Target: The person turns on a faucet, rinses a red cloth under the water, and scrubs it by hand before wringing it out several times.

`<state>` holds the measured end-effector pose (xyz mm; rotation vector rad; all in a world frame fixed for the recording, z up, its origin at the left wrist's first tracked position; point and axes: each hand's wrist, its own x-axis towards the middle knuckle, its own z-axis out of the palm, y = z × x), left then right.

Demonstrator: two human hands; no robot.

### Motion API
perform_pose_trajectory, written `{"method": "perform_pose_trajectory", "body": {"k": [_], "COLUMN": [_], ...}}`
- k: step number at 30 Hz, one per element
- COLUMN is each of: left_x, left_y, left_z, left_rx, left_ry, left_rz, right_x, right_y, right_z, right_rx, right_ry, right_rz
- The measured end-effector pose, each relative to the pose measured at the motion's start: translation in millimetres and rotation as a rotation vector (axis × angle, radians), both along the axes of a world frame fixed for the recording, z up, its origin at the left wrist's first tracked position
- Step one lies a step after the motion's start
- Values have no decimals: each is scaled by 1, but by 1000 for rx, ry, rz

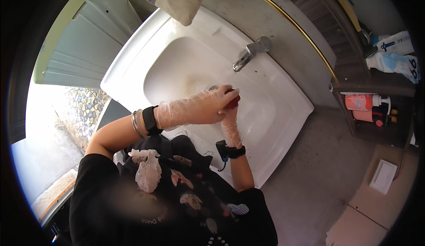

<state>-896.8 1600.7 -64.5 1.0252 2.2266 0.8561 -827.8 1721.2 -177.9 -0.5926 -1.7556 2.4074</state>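
My left hand (211, 105), in a clear disposable plastic glove, reaches in from the left and curls its fingers over a small dark red object (233, 102). My right hand (229, 116), gloved the same way, comes up from below against the same object, its fingers mostly hidden behind the left hand. Too little of the red object shows to tell what it is. Both hands are above a white ceramic washbasin (285, 103). Just beyond my left hand the drain (213, 87) is partly visible, with a brownish tint on the bowl beside it.
A chrome faucet (252, 52) stands at the basin's back edge. A grey-beige towel (181, 0) hangs over the far corner. At right, a dark wooden shelf (372, 86) holds a pink pump bottle (360, 102) and soft packs (391, 63). A pale green washing machine-like panel (89, 40) stands left.
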Motion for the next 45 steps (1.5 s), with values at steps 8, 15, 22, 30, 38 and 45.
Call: {"method": "perform_pose_trajectory", "body": {"k": [8, 15, 22, 30, 38, 45], "left_x": [-19, -53, -70, -84, -86, -73], "left_y": [-18, -1, 18, 27, 24, 34], "left_z": [-59, -92, -123, -126, -120, -122], "left_rx": [2, 26, 224, 120, 30, -220], "left_ry": [483, 950, 1126, 986, 1005, 716], "left_rz": [-73, -409, -419, -406, -375, -226], "right_x": [-32, -41, -46, -52, -68, -73], "right_y": [41, 50, 63, 61, 54, 45], "right_z": [-11, -28, -55, -30, -9, -23], "right_rx": [-318, -462, -600, -264, 152, 973], "right_ry": [-251, -339, -398, -287, -262, -420], "right_rz": [108, 249, 620, 710, 699, 603]}}
